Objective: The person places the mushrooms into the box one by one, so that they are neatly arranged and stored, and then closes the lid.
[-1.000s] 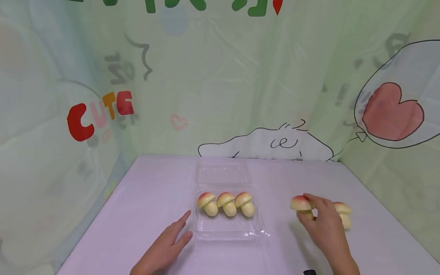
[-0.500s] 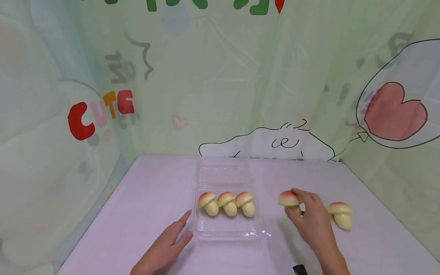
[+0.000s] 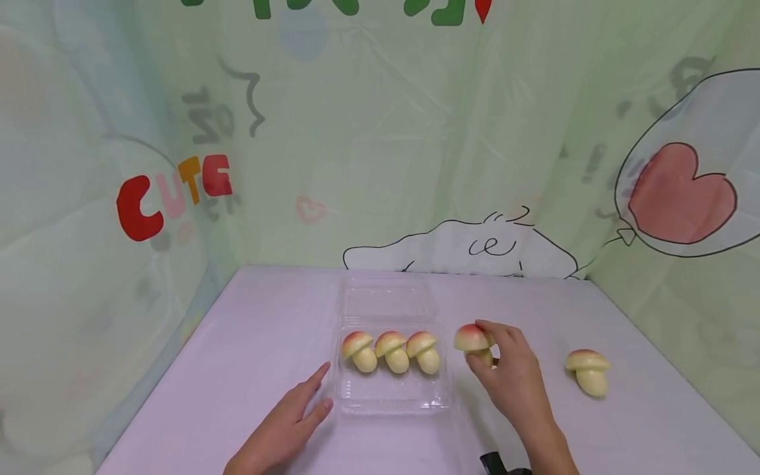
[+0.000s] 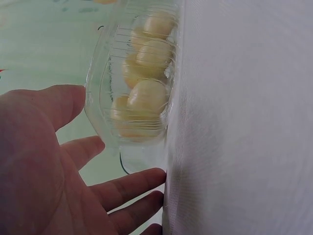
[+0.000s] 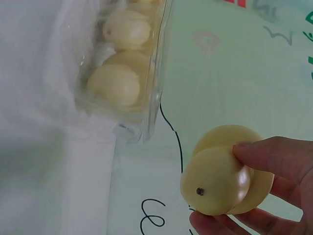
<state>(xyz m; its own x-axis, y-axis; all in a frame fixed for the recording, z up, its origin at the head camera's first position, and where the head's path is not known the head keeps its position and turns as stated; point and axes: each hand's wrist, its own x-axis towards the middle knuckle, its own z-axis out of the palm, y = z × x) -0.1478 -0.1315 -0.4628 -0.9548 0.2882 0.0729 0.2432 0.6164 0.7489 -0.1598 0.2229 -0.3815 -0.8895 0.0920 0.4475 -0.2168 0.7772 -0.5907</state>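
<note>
My right hand [image 3: 512, 369] pinches a toy mushroom [image 3: 473, 337] with a red-tinged cap, held just right of a clear plastic clamshell box [image 3: 388, 401]. In the right wrist view, the pale stem end of that mushroom [image 5: 215, 181] faces the camera, thumb on one side and fingers on the other. Three similar mushrooms [image 3: 392, 351] lie in a row inside the box, caps toward the back. My left hand [image 3: 285, 422] lies at the box's left side, fingers extended, holding nothing. In the left wrist view, its thumb and fingers are spread near the clear wall [image 4: 100, 112].
One more mushroom [image 3: 589, 373] lies on the white tablecloth at the right. The box's lid [image 3: 387, 302] is folded back, away from me. A black object [image 3: 495, 464] shows under my right wrist. Printed curtains [image 3: 386, 132] surround the table at the back and sides.
My right hand has carried its mushroom leftward from beside the lone mushroom to near the box's right edge. The lone mushroom is now fully visible. My left hand has stayed still.
</note>
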